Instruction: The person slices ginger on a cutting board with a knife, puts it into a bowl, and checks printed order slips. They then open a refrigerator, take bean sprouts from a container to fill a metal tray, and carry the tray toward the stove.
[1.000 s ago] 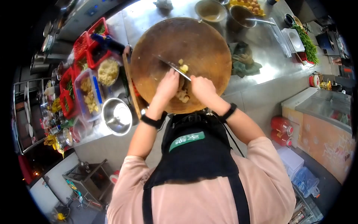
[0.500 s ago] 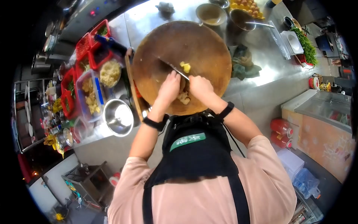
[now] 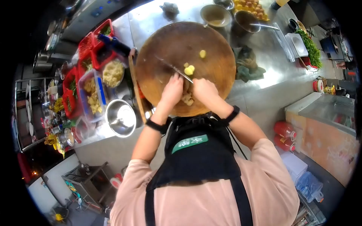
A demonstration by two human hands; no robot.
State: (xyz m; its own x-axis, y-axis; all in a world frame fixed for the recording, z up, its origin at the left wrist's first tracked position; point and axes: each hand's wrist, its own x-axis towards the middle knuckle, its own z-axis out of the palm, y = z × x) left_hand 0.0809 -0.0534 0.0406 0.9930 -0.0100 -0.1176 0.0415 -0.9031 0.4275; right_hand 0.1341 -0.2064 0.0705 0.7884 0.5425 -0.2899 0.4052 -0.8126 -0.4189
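Observation:
A round wooden chopping board [image 3: 158, 41] lies before me. My right hand [image 3: 205, 91] is closed around the handle of a kitchen knife [image 3: 174, 69], its blade pointing to the far left across the board. Behind the blade, my left hand [image 3: 172, 90] has its curled fingertips against a piece of ginger [image 3: 186, 86], partly hidden by the hands. Yellow ginger slices [image 3: 189, 70] lie just beyond the blade, and a single slice [image 3: 203, 54] rests farther off. More ginger pieces [image 3: 187, 99] sit between my wrists, near the board's front edge.
To the left stand a steel bowl [image 3: 120, 118], a clear tub of ginger-like pieces [image 3: 90, 96], a bowl of pale minced food [image 3: 112, 74] and red baskets [image 3: 69, 90]. A dark cloth [image 3: 247, 67] lies right of the board. Bowls [image 3: 215, 15] and an egg tray [image 3: 250, 7] are behind it.
One yellow slice now lies apart, toward the far right of the board. The slices by the blade have shifted slightly. Both hands remain in nearly the same place with the knife.

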